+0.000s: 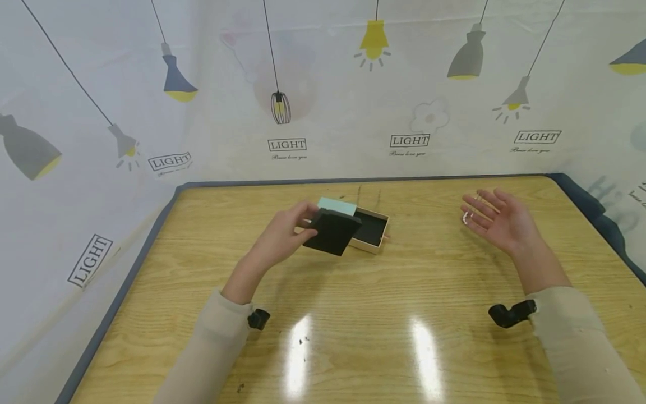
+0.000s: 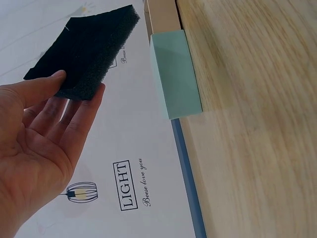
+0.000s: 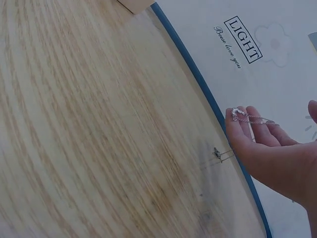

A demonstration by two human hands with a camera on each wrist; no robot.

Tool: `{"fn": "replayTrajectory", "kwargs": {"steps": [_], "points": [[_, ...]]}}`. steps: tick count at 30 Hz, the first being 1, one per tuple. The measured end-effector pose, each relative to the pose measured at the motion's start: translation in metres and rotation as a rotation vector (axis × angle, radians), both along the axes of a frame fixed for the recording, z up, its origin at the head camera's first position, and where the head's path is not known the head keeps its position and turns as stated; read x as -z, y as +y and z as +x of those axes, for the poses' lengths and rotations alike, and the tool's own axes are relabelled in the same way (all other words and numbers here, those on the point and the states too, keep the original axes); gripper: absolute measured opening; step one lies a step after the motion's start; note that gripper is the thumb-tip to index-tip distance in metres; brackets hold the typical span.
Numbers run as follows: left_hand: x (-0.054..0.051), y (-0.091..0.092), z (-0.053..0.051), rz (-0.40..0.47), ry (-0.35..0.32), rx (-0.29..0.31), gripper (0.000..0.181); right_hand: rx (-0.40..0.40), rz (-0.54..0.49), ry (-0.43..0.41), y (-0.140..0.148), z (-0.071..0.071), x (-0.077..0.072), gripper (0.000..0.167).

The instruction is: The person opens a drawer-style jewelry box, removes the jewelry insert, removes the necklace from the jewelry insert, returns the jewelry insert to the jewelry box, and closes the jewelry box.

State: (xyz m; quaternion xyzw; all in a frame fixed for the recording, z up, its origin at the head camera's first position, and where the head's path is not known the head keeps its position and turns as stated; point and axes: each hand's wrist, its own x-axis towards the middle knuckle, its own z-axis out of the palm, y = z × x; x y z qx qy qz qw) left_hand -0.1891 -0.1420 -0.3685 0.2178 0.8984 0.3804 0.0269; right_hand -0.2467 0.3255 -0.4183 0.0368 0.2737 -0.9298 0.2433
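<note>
My left hand (image 1: 280,235) pinches a square black foam pad (image 1: 333,233) between thumb and fingers. In the left wrist view the pad (image 2: 86,52) is tilted and held above the table. Just behind it lies a slide-out box with a mint-green sleeve (image 1: 338,206). Its beige drawer (image 1: 374,246) is pulled out to the right and looks black inside. Palm up, my right hand (image 1: 510,224) is raised over the table's right side with relaxed fingers. A thin silver chain (image 3: 238,115) drapes over those fingers, and a small ornament (image 3: 217,153) dangles below them.
Both hands are over a wood-grain table (image 1: 363,314) with a dark blue edge (image 1: 303,182). White sheeting (image 1: 343,112) printed with lamps rises behind it and at the sides. Small dark marks (image 1: 303,340) dot the tabletop near the front.
</note>
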Motion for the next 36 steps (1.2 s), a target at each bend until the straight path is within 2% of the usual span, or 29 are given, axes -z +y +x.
{"fn": "replayTrajectory", "kwargs": {"steps": [7, 12, 16, 24, 36], "points": [[0.001, 0.0, 0.0, 0.003, 0.012, 0.006, 0.031, 0.002, 0.187, -0.042, -0.005, 0.001, -0.001, 0.025], [0.001, 0.0, 0.001, 0.004, 0.006, 0.008, 0.032, -0.005, 0.28, -0.088, -0.007, -0.001, -0.001, 0.023], [0.001, 0.001, 0.001, -0.003, 0.004, 0.006, 0.032, -0.02, 0.34, -0.098, -0.008, -0.003, 0.0, 0.036], [0.001, 0.003, 0.0, 0.001, 0.0, 0.012, 0.034, -0.05, 0.437, -0.098, -0.01, -0.003, 0.001, 0.078], [0.004, 0.007, -0.004, 0.001, -0.006, 0.019, 0.033, -0.057, 0.469, -0.105, -0.011, 0.002, -0.002, 0.086]]}}
